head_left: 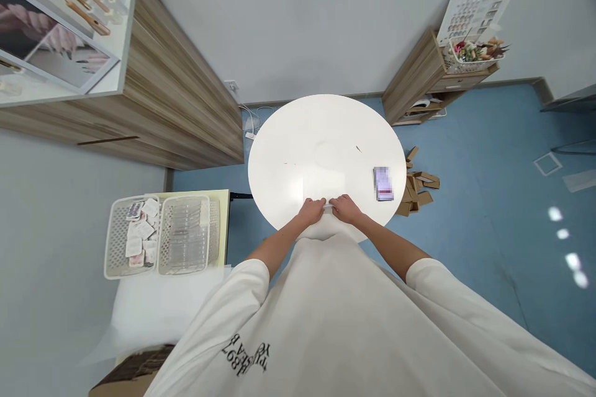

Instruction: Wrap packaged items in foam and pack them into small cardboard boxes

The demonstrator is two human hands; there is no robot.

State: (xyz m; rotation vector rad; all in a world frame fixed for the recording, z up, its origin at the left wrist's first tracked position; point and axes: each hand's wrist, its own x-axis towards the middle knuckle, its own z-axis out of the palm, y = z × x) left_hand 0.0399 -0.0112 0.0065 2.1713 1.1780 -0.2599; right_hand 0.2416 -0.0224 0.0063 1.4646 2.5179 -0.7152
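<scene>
Left grip (313, 211) and right grip (345, 208), closed, pinch a thin white piece (328, 205). A round white table (321, 130) lies beneath

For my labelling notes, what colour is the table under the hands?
The table is white, seen best in the head view.

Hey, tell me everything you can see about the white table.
The table has a glossy white top, rounded in outline; material unclear. It stands near the wall. A small dark mark shows right of centre; a purple item lies towards its right edge. The left hand and right hand hold a pale piece over its near side, contact unclear.
</scene>
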